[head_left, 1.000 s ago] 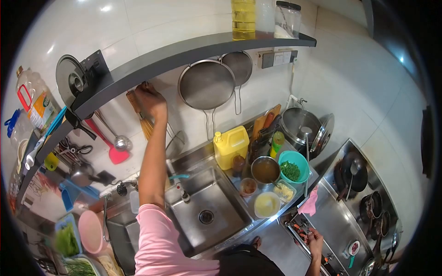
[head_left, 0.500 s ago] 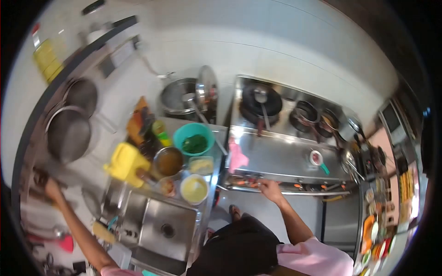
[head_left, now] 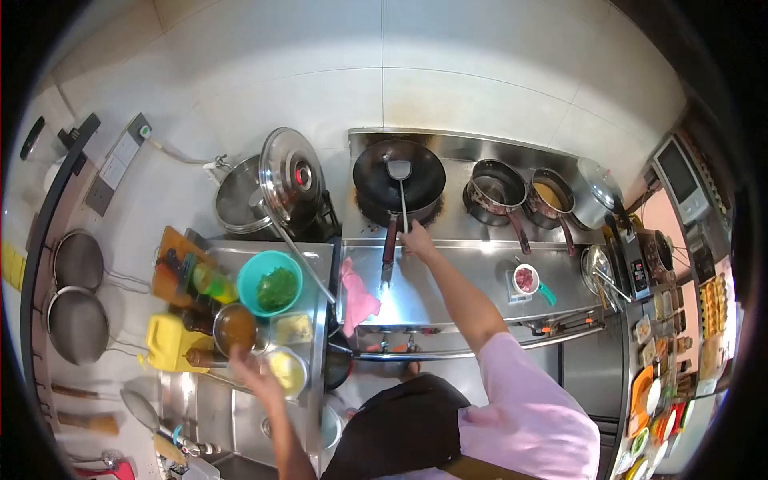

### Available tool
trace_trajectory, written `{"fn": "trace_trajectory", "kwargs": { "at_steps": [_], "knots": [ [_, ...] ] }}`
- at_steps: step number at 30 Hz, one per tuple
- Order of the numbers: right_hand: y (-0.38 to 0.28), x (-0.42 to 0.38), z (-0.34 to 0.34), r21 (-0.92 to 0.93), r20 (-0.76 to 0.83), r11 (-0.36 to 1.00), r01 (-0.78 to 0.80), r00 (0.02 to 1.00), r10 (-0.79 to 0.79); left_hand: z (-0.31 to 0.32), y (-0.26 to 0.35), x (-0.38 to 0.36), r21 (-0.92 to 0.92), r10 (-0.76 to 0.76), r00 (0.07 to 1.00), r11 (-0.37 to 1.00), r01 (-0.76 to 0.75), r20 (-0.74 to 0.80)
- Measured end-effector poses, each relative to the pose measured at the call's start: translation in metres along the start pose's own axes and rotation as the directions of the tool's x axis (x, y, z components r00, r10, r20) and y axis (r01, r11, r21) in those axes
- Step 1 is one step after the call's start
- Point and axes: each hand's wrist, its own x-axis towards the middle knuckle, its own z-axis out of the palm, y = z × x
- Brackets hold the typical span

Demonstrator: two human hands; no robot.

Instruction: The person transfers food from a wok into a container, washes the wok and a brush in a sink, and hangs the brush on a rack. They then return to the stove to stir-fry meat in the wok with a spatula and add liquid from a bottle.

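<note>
My right hand (head_left: 416, 238) is closed round the handle of a metal wok spatula (head_left: 400, 170). The spatula's blade rests in a dark wok (head_left: 372, 180) on the stove, and the wok's handle (head_left: 390, 242) lies just left of my hand. My left hand (head_left: 256, 378), blurred by motion, is over the sink's back edge with its fingers stretched out and nothing visible in them. Just beyond it are a metal bowl of brown liquid (head_left: 235, 326) and a white tub with yellow contents (head_left: 286, 373).
A teal bowl of greens (head_left: 276, 286) stands on the left counter, with a yellow jug (head_left: 166, 342) near the wall. A lidded stockpot (head_left: 238, 196) has a long ladle reaching out. Two saucepans (head_left: 498, 192) sit right of the wok. A pink cloth (head_left: 358, 298) hangs at the stove's edge.
My left hand has come from the left wall rack to the bowls. My right hand has moved from the stove's front edge up to the spatula and taken hold. The view has turned right.
</note>
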Motion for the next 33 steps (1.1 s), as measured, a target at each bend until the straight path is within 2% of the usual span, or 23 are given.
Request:
{"fn": "trace_trajectory", "kwargs": {
  "at_steps": [2, 3, 4, 6, 7, 9, 10, 12, 13, 15, 18, 20, 22, 23, 24, 25, 27, 28, 31, 32, 33],
  "knots": [
    [-0.007, 0.022, -0.016, 0.015, 0.278, 0.992, -0.122, 0.954, 0.113, 0.044, 0.026, -0.025, 0.098, -0.034, 0.958, 0.995, 0.007, 0.285],
    [-0.004, 0.037, -0.031, -0.193, 0.160, 0.981, -0.031, 0.985, 0.063, 0.058, 0.034, -0.032, 0.122, -0.052, 0.907, 0.993, 0.000, 0.419],
    [0.004, 0.051, -0.051, -0.398, 0.055, 0.917, 0.037, 0.998, -0.017, 0.066, 0.034, -0.040, 0.103, -0.093, 0.871, 0.994, 0.049, 0.482],
    [-0.044, 0.031, -0.141, -0.532, 0.041, 0.844, 0.063, 0.998, -0.049, 0.079, 0.023, -0.063, 0.068, -0.163, 0.786, 0.986, 0.153, 0.596],
    [-0.048, 0.042, -0.171, -0.594, 0.056, 0.799, 0.098, 0.995, -0.081, 0.085, 0.021, -0.072, 0.102, -0.228, 0.765, 0.972, 0.210, 0.603],
    [-0.077, 0.040, -0.231, -0.748, 0.191, 0.626, 0.219, 0.975, -0.112, 0.088, 0.016, -0.088, 0.179, -0.350, 0.703, 0.934, 0.308, 0.619],
    [-0.106, 0.030, -0.252, -0.776, 0.253, 0.583, 0.241, 0.965, -0.063, 0.093, -0.008, -0.100, 0.227, -0.292, 0.718, 0.955, 0.189, 0.632],
    [-0.155, 0.014, -0.282, -0.819, 0.359, 0.492, 0.296, 0.933, 0.037, 0.104, 0.010, -0.094, 0.278, -0.357, 0.656, 0.933, 0.227, 0.665],
    [-0.156, 0.020, -0.283, -0.831, 0.374, 0.447, 0.332, 0.927, 0.006, 0.111, 0.018, -0.091, 0.303, -0.390, 0.623, 0.921, 0.246, 0.678],
    [-0.152, 0.031, -0.278, -0.846, 0.416, 0.343, 0.407, 0.908, -0.051, 0.125, 0.025, -0.087, 0.235, -0.325, 0.652, 0.946, 0.225, 0.685],
    [-0.087, 0.059, -0.229, -0.746, 0.364, 0.549, 0.376, 0.922, -0.135, 0.136, 0.041, -0.081, 0.188, -0.295, 0.685, 0.955, 0.228, 0.666],
    [-0.036, 0.069, -0.186, -0.697, 0.329, 0.626, 0.349, 0.932, -0.154, 0.137, 0.046, -0.080, 0.151, -0.291, 0.705, 0.955, 0.255, 0.647],
    [0.018, 0.075, -0.140, -0.696, 0.242, 0.647, 0.310, 0.950, -0.195, 0.132, 0.048, -0.079, 0.170, -0.319, 0.691, 0.946, 0.276, 0.649],
    [0.031, 0.074, -0.129, -0.638, 0.165, 0.703, 0.315, 0.947, -0.274, 0.131, 0.047, -0.081, 0.174, -0.330, 0.688, 0.942, 0.287, 0.647],
    [0.040, 0.072, -0.118, -0.573, 0.086, 0.751, 0.328, 0.935, -0.343, 0.129, 0.029, -0.085, 0.224, -0.322, 0.702, 0.947, 0.231, 0.636],
    [0.037, 0.072, -0.113, -0.500, 0.004, 0.793, 0.347, 0.917, -0.399, 0.129, 0.026, -0.087, 0.254, -0.350, 0.682, 0.937, 0.242, 0.642],
    [0.026, 0.077, -0.113, -0.521, -0.059, 0.776, 0.357, 0.891, -0.450, 0.122, 0.019, -0.088, 0.320, -0.409, 0.634, 0.912, 0.258, 0.657],
    [0.014, 0.076, -0.118, -0.535, -0.092, 0.764, 0.361, 0.874, -0.477, 0.123, 0.009, -0.090, 0.304, -0.372, 0.647, 0.927, 0.221, 0.665],
    [-0.051, 0.059, -0.151, -0.575, -0.068, 0.719, 0.391, 0.853, -0.518, 0.120, 0.000, -0.088, 0.368, -0.380, 0.560, 0.919, 0.140, 0.736],
    [-0.080, 0.044, -0.162, -0.586, -0.070, 0.716, 0.378, 0.857, -0.510, 0.122, -0.015, -0.091, 0.306, -0.301, 0.573, 0.948, 0.092, 0.762],
    [-0.107, 0.026, -0.171, -0.597, -0.062, 0.711, 0.371, 0.863, -0.502, 0.124, -0.015, -0.092, 0.314, -0.304, 0.562, 0.946, 0.081, 0.770]
  ]
}}
